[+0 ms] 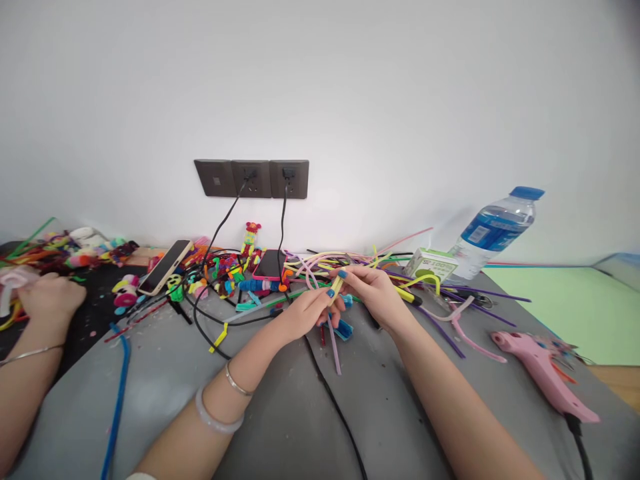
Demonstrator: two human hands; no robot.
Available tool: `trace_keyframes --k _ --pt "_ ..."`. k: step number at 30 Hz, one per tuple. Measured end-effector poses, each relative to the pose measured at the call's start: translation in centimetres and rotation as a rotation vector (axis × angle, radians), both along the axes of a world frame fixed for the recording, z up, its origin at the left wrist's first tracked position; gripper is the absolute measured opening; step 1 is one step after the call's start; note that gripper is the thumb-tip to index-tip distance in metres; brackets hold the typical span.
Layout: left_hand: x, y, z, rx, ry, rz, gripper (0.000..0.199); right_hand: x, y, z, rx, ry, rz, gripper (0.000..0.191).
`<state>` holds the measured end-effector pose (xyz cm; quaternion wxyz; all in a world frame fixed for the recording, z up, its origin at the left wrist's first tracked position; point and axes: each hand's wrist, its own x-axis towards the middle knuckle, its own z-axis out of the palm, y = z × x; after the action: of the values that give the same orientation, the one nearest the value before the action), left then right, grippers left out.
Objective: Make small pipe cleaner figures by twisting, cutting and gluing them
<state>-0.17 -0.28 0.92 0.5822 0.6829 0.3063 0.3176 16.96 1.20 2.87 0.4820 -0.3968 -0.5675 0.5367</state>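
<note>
My left hand (306, 313) and my right hand (374, 295) meet over the middle of the table. Between their fingertips is a short bundle of pale yellow pipe cleaner (337, 288), pinched from both sides. Fingers hide part of it. A lilac pipe cleaner (334, 347) lies just below my hands, and a shiny blue piece (344, 329) is under my right hand. Behind them spreads a loose pile of pipe cleaners (355, 257) in several colours.
Black cables (330, 393) cross the grey table. To the right are a pink glue gun (545, 377), a water bottle (493, 233) and a small box (433, 263). Phones (167, 267) and small pipe-cleaner figures (251, 240) stand left. Another person's hand (53, 300) is at far left.
</note>
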Motion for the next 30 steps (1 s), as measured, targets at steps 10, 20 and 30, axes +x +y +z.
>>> trace_keyframes --k 10,20,30 --pt "-0.2 1.0 0.3 -0.126 -0.027 0.235 0.040 0.8 0.8 -0.4 0.031 -0.017 -0.132 0.046" --pt "-0.3 0.7 0.5 -0.054 -0.002 0.215 0.032 0.8 0.7 -0.2 0.067 -0.066 -0.144 0.042" --pt "-0.3 0.9 0.4 -0.076 -0.002 0.248 0.030 1.3 1.1 -0.9 -0.001 0.054 -0.106 0.038"
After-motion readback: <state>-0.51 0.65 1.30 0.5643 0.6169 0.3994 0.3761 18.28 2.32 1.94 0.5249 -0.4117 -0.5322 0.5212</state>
